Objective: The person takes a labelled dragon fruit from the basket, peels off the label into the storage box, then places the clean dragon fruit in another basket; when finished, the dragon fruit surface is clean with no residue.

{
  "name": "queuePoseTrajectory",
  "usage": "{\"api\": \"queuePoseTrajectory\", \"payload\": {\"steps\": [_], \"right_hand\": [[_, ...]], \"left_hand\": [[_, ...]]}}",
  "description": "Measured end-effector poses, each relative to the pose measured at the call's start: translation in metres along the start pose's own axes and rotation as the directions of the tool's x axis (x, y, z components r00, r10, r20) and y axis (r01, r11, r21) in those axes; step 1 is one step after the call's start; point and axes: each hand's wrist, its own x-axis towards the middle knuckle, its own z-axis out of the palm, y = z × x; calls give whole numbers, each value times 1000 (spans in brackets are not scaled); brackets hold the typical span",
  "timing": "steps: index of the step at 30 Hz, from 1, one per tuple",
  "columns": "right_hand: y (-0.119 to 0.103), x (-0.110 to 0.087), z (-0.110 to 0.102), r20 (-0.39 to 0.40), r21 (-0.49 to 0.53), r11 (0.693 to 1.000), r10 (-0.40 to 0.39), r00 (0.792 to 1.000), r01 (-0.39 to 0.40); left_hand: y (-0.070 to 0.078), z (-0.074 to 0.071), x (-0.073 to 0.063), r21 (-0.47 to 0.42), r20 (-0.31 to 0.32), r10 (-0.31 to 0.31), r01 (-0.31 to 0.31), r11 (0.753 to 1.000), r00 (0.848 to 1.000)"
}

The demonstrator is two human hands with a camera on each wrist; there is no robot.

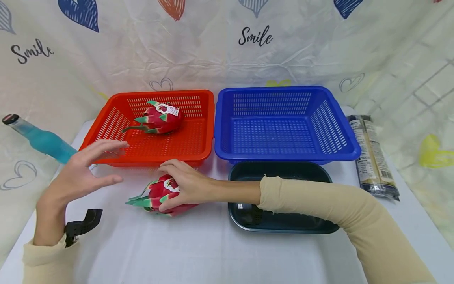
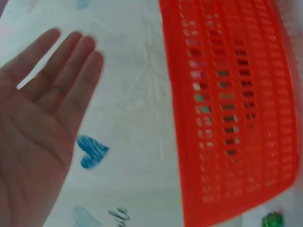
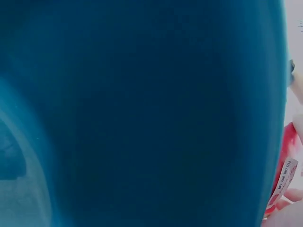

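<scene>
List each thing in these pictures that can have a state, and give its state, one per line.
right hand: grips the front dragon fruit
front dragon fruit: lying on the table, held
left hand: fingers straight, holds nothing
red basket: holds one dragon fruit
blue basket: empty
dark tray: right forearm across it
blue bottle: capped, tilted

1 dragon fruit [image 1: 159, 117] lies in the left basket [image 1: 106, 126], another [image 1: 157, 195] before it.

We get bright, even light with faint shadows; the head view bows at its edges, the left wrist view smears with motion, the right wrist view is unfocused
</scene>
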Motion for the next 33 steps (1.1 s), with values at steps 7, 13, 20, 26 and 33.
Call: {"api": "queuePoseTrajectory", "payload": {"steps": [7, 13, 20, 26, 33], "right_hand": [[5, -4, 0, -13, 17, 1000, -9, 1000, 9], [6, -14, -5, -27, 46, 998, -33, 999, 34], [11, -36, -11, -34, 98, 995, 38, 999, -34], [15, -45, -19, -12, 150, 984, 99, 995, -96], [15, -45, -22, 19, 128, 986, 107, 994, -108]], "left_hand": [[23, 19, 3, 22, 337, -26, 20, 1000, 941], [30, 38, 7, 65, 504, -169, 158, 985, 847], [25, 61, 13, 13, 568, -207, 243, 970, 797], [22, 71, 13, -44, 593, -216, 299, 953, 776], [18, 77, 14, -45, 607, -238, 331, 943, 759]]}}
